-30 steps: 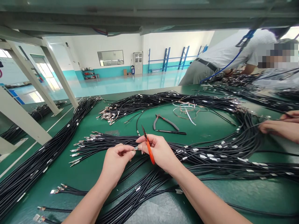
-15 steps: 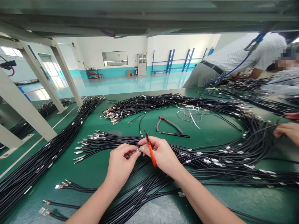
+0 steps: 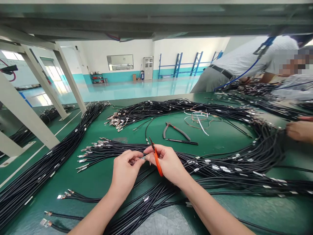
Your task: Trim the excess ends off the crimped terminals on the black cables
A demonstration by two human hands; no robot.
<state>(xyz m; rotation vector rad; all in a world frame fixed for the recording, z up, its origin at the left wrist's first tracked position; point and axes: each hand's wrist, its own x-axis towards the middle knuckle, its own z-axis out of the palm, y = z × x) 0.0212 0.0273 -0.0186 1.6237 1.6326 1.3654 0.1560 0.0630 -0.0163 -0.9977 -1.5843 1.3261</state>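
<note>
One metal piece [image 3: 143, 158] between two hands [image 3: 125, 169]

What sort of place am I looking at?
Probably a cable workshop: bundles of black cables with metal ends lie along a green bench, pliers lie among them, and blue racks stand by the far wall.

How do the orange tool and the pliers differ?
The orange tool is in the right hand; the pliers lie on the table, handles spread. The orange tool has bright orange on its handle, while the pliers' handles are mostly grey. Both are hand tools.
</note>
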